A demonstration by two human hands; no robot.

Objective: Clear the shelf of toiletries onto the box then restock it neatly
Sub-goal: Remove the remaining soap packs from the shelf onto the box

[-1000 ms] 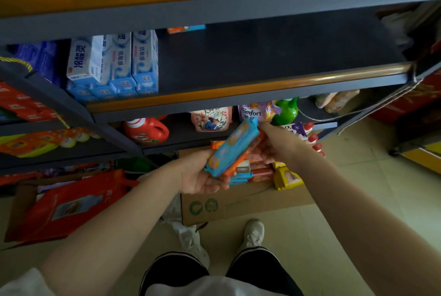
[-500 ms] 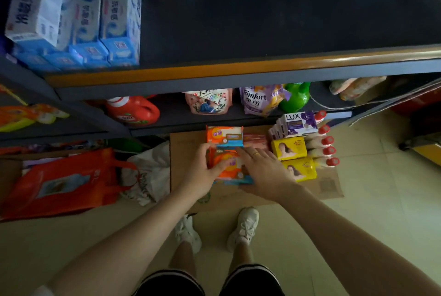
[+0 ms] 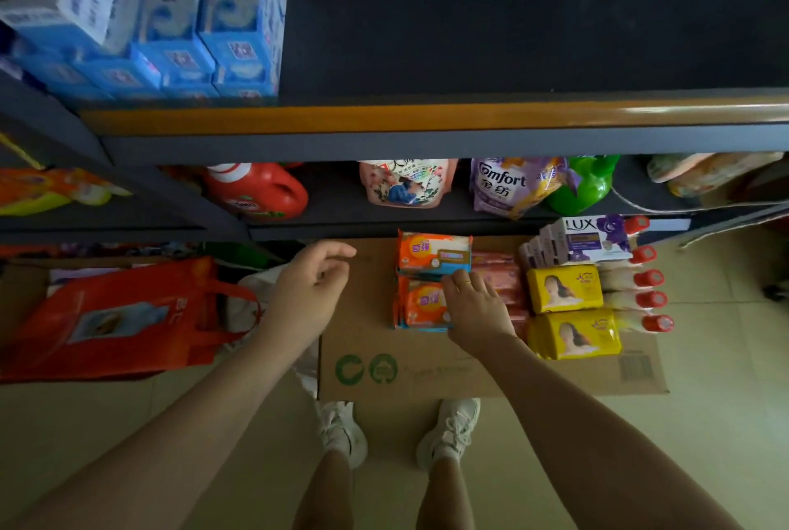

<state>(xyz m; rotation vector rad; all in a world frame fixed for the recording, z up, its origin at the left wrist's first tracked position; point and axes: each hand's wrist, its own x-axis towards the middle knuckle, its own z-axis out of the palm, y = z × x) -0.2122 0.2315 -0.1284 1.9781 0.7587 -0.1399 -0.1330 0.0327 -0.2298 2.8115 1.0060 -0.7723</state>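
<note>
A flat cardboard box [image 3: 427,371] lies on the pale tiled floor [image 3: 726,422] in front of a dark metal shelf [image 3: 469,38], and the toiletries sit on top of it. Near the middle are two stacks of orange soap packs [image 3: 431,258], one behind the other. The right hand [image 3: 474,307] rests on the nearer stack with its fingers laid over the packs; I cannot tell if it grips them. The left hand [image 3: 309,292] hangs in the air over the bare left part of the box, fingers loosely curled, holding nothing. Right of the orange packs lies a row of pink packs [image 3: 497,273], partly hidden by the right hand. Next come two yellow soap packs [image 3: 565,288], and behind them a row of white and purple LUX soap boxes [image 3: 593,239]. Five red caps [image 3: 649,277] of pale bottles show at the far right. The middle shelf board is mostly bare, with blue and white boxes [image 3: 170,17] stacked at its left end. On the board below stand a red jug [image 3: 260,192], a pink pouch [image 3: 405,183], a purple Comfort pouch [image 3: 508,185] and a green bottle [image 3: 585,183]. A red bag [image 3: 115,316] lies on the floor to the left. Two white shoes [image 3: 448,431] stand just in front of the box.
</note>
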